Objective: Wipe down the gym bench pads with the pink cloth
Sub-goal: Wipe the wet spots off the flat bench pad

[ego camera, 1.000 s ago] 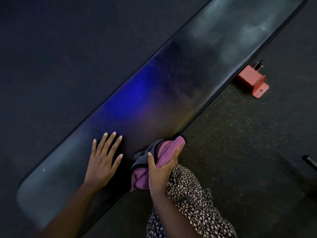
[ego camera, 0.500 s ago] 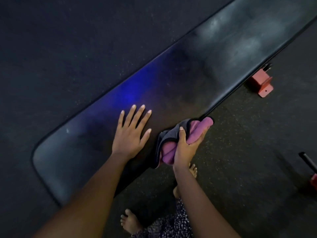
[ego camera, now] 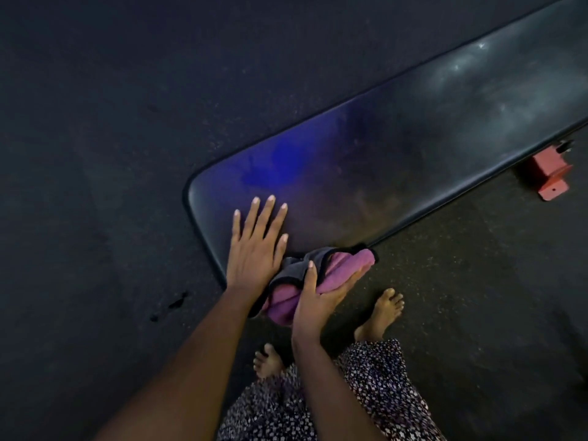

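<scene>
A long black bench pad (ego camera: pixel 397 160) runs diagonally from the middle to the upper right, with a blue sheen near its rounded near end. My left hand (ego camera: pixel 254 246) lies flat on the pad's near corner, fingers straight and spread. My right hand (ego camera: pixel 318 297) grips the bunched pink cloth (ego camera: pixel 346 268), which has a dark grey edge, against the pad's near side edge. The fingers under the cloth are hidden.
A red metal bracket (ego camera: pixel 549 171) of the bench frame sits on the floor under the pad's right side. My bare feet (ego camera: pixel 380 313) and patterned skirt (ego camera: pixel 375 393) are below. Dark speckled rubber floor (ego camera: pixel 95 154) surrounds the bench.
Both hands have slid along the pad toward its rounded near end, the right hand dragging the cloth along the side edge. The view has shifted so the pad's end is now central.
</scene>
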A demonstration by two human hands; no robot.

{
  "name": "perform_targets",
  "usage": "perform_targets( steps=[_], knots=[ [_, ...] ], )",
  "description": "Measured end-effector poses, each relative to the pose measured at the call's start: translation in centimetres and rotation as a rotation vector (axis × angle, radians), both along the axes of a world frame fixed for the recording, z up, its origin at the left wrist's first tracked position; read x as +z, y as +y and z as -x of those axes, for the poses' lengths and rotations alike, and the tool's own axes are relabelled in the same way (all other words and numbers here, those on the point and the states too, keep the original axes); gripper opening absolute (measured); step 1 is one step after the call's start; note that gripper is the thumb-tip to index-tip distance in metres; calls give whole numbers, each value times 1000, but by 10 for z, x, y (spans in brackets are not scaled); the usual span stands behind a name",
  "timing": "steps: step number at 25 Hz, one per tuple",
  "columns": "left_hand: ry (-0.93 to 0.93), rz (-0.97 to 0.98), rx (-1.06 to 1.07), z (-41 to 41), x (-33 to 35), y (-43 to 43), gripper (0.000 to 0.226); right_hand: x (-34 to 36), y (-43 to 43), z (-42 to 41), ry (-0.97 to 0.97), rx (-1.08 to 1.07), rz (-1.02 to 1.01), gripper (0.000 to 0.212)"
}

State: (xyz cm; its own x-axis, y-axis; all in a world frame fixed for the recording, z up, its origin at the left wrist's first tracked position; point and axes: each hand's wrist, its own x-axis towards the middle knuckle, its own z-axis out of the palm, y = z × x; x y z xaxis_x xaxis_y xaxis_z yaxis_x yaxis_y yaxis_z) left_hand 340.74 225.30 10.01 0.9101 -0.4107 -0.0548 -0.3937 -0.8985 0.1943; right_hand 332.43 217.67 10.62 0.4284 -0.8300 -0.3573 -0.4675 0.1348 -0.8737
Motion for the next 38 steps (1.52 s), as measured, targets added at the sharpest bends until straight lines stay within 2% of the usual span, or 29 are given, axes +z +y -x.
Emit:
perform_targets(
  steps=[3,6,7,9,10,11,12,14,17,20,22,24,27,32,35,36,38],
  knots=[
    [53,208,149,15,7,13,54,3,16,11,6,91,43,85],
    [73,393,571,67,1,38,59,5,23,28,78,339,262,72],
    [135,553,758,81,0,38,61,3,23,34,122,458,377,67],
    [390,1153,1196,89,5,30,60,-2,14,41,222,694,607,61],
    [524,1471,1356,86,9,26,57,-1,5,43,241,804,728,60],
    [634,1704,1465,85,12,24,54,-1,-4,44,239,914,853,59],
    [695,1829,1514,84,13,25,56,-1,-15,43,216,1037,982,60],
    [731,1949,1562,85,12,31,65,0,-37,37,128,1311,1244,69],
    [766,2075,1573,88,11,39,72,11,-52,10,-9,1642,1485,86],
    [794,2153,1516,94,8,48,76,30,-35,-29,-220,2029,1618,73],
    [769,2205,1481,98,7,53,77,46,-5,-59,-308,2293,1623,60],
    [734,2259,1476,100,7,57,74,56,34,-88,-232,2523,1628,52],
    [736,2229,1485,93,7,65,70,60,77,-134,-152,2602,1683,52],
    [734,1899,1471,52,9,74,66,61,113,-218,-89,2616,1786,54],
    [708,1752,1477,12,14,71,80,60,122,-244,-41,2691,1800,54],
    [689,1653,1466,-1,17,67,82,58,122,-247,-77,2756,1785,54],
    [581,1399,1506,-19,21,54,67,57,121,-255,-85,2849,1731,58]
  ],
)
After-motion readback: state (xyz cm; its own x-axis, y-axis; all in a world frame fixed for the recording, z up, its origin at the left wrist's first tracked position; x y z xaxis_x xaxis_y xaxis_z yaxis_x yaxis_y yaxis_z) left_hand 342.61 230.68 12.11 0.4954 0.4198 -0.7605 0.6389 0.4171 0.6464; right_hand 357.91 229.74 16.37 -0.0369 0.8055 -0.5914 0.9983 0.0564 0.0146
